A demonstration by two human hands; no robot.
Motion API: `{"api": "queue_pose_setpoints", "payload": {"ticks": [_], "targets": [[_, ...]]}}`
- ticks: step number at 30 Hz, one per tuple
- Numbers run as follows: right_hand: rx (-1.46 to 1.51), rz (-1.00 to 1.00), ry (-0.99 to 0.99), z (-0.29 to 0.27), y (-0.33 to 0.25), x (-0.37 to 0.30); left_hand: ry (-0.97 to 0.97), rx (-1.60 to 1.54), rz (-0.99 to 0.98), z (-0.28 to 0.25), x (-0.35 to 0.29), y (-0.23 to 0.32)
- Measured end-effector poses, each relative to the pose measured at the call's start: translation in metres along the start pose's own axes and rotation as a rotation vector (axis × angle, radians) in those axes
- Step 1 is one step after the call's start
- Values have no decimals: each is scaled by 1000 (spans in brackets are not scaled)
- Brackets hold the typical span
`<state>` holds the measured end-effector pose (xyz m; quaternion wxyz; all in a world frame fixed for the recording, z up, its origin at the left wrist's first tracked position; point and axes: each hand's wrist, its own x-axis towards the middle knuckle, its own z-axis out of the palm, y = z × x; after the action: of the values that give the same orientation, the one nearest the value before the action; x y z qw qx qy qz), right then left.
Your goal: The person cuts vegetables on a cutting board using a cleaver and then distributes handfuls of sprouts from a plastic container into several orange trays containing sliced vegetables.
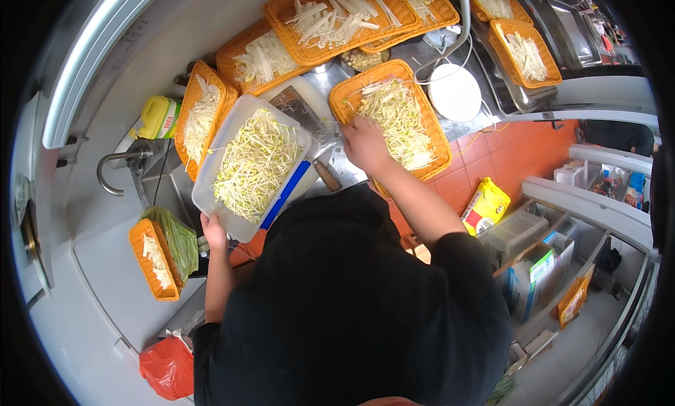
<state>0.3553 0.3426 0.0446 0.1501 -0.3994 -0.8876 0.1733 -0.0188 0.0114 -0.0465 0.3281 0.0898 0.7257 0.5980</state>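
My left hand [213,231] grips the near left edge of a clear plastic tub [245,230] with a blue latch on its side. Bean sprouts [256,160] are heaped in the tub, which is held tilted. My right hand [365,144] is at the left side of an orange woven basket [439,142], its fingers curled down by the rim. What those fingertips hold, if anything, is hidden. More bean sprouts [397,117] fill this basket. Between the two containers a cleaver [301,110] with a wooden handle lies on a white cutting board [309,89].
Several orange baskets [302,43] of pale strips line the back of the counter. A round white lid [455,93] lies right of the sprout basket. At left are a sink faucet [112,174] and a yellow-green jug [156,116]. A yellow bag [485,205] stands at right.
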Motion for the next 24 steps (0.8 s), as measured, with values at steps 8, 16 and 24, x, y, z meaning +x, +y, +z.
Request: {"api": "queue_pose_setpoints", "payload": {"ticks": [8, 16, 24], "targets": [[-608, -371, -417, 38, 1, 83, 18, 3, 21, 6, -1, 0], [-715, -418, -461, 49, 3, 92, 47, -29, 7, 12, -6, 5], [-186, 9, -149, 13, -8, 104, 45, -3, 30, 6, -2, -2]]}}
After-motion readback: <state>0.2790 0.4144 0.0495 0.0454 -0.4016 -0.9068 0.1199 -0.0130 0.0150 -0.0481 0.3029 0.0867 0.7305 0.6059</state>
